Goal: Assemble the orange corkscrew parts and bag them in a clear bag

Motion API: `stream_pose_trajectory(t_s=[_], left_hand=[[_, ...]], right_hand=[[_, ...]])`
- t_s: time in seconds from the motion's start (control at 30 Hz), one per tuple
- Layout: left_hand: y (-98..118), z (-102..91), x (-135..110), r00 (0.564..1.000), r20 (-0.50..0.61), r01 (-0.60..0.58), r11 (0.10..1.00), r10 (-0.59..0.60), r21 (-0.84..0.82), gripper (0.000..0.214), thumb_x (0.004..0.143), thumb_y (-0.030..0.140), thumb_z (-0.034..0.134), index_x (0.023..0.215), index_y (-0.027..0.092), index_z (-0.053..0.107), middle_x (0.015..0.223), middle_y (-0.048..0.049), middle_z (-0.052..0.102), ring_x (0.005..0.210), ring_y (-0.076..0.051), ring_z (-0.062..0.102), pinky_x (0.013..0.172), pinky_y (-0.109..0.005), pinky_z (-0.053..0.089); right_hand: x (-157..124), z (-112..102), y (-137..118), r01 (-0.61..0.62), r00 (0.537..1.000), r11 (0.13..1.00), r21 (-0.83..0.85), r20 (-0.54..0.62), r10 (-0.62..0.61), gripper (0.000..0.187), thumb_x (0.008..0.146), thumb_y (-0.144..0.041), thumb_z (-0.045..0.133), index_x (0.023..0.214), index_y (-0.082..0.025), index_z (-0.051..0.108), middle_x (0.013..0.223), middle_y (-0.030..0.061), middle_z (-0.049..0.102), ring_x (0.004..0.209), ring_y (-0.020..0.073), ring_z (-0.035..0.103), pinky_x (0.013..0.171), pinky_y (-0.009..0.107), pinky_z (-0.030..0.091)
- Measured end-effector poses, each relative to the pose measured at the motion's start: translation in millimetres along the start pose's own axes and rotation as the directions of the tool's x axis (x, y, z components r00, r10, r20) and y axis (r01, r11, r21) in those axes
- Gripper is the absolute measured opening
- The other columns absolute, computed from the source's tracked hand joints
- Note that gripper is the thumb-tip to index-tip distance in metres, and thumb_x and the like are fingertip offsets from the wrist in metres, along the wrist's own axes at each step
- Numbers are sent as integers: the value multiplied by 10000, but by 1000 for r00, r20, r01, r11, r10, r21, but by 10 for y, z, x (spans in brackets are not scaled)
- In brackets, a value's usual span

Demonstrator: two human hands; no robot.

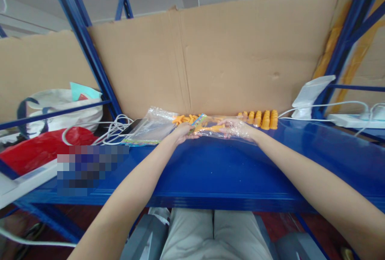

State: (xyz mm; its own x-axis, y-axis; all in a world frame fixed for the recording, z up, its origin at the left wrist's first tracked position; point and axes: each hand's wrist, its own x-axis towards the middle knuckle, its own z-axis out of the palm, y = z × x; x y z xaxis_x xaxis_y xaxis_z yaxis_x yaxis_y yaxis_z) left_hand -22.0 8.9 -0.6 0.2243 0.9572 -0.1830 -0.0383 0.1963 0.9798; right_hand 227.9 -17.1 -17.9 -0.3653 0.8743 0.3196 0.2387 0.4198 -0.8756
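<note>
My left hand (182, 133) is closed on the left end of a clear plastic bag (207, 133), by its colourful printed strip (199, 119). Clear film covers my right hand (237, 128), which seems to be inside the bag. Its fingers are closed around an orange plastic piece (217, 128), whose exact kind I cannot make out. Just behind my left hand lies a small heap of orange plastic pieces (187, 119). Orange cup-shaped pieces (265, 120) stand in rows beyond my right hand. To the left, flat clear bags (152, 127) with printed edges lie on the shelf.
The blue metal shelf (207, 172) is backed by a cardboard sheet (234, 55). Blue uprights (81, 39) frame it. White cables (116, 130), a red bag (51, 148) and a white cloth bag (60, 111) sit at left. A power strip (349, 120) lies at right.
</note>
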Motion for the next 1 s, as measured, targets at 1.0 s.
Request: stream_pose_trajectory(t_s=[1.0], left_hand=[[38, -10, -121, 1000, 8, 28, 999, -29, 39, 178, 807, 179, 726, 968, 139, 661, 681, -6, 702, 518, -106, 636, 551, -207, 551]], right_hand=[[-109, 30, -258, -312, 948, 887, 341, 60, 311, 174, 787, -50, 592, 799, -186, 700, 717, 20, 705, 637, 131, 658, 776, 282, 546]])
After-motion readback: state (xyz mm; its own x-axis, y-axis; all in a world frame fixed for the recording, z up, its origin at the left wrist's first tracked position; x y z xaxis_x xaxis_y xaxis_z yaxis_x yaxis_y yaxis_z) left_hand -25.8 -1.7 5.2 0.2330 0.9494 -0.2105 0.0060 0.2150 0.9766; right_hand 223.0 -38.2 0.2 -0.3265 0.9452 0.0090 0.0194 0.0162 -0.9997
